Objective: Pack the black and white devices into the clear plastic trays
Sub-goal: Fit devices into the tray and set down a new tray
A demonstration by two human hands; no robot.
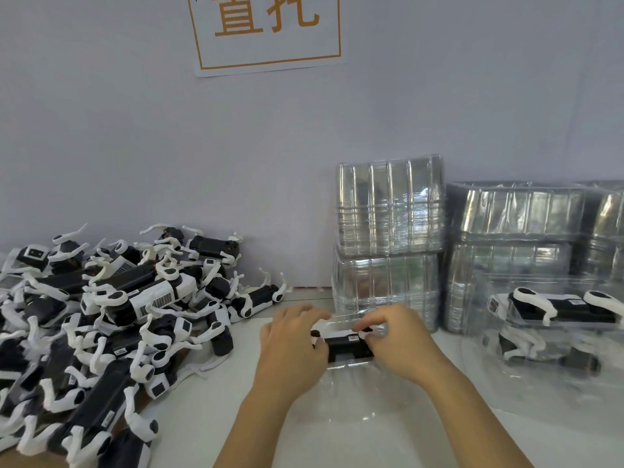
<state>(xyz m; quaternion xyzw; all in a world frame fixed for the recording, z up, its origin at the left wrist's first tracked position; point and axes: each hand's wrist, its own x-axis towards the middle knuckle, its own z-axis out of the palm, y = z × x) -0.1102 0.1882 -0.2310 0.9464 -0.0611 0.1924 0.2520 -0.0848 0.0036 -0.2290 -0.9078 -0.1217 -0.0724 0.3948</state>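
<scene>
**Both hands on one device, seating it in the tray**

Left hand (297,336) and right hand (395,336) meet over a single black-and-white device with a small label on its black body (344,344). Fingers of each hand curl onto an end of it: left at the left end, right at the right end. Device lies directly between the two hands, touching both; neither is clearly nearer.

Long axis runs left to right, square across the person's front. Its folded white arms are mostly hidden under the fingers.

Beneath it, a clear moulded plastic tray (354,393) rests on the white tabletop (209,400), extending from the device back toward the person. Device sits at the tray's far end; whether fully seated in its pocket, cannot tell. Judged: the step in hand is pressing it down level.

Outward: a loose heap of black and white devices (101,315) well off to the left. Stacks of empty clear trays (388,211) stand just behind the hands. To the right, a filled clear tray holding a device (553,309).
</scene>
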